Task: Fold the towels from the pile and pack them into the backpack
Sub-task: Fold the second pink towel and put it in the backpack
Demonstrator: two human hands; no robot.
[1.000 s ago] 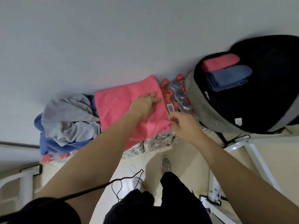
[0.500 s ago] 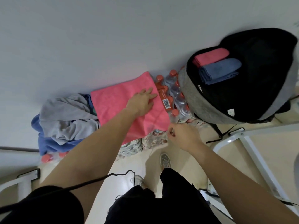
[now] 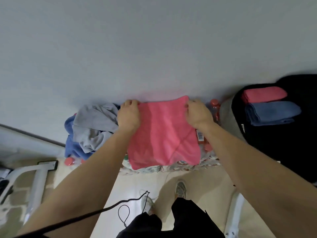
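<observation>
- Pink towel (image 3: 163, 134) lies spread flat at centre frame, on top of the shrink-wrapped packs of water bottles (image 3: 214, 109), which serve as the folding surface.
- Left hand (image 3: 128, 115) grasps the towel's far left corner, with fingers curled over the edge.
- Right hand (image 3: 197, 114) grasps the far right corner the same way. Both grips are clenched on cloth.
- Holding the two far corners level keeps the edge taut. My guess is it sets up pulling that edge toward the near edge for a half fold.
- Towel pile (image 3: 92, 127) sits just left of the pink towel, touching the left hand's side, so it is close for the next pick.
- Backpack (image 3: 283, 148) lies open at right frame with its mouth facing up, so packing needs only a short reach.
- Count: 1 towel in hand.
- Count: the pile shows 1 grey and 1 blue layer. I cannot tell whether there are more underneath.
- Count: 2 folded towels in the backpack, folded pink towel (image 3: 264, 94) above folded blue towel (image 3: 272, 113), side by side and touching.
- Count: 1 backpack and 2 hands. Several red bottle caps show, but their number is unclear.
- Judged progress: two packed, a third mid-fold, the pile not yet done.
</observation>
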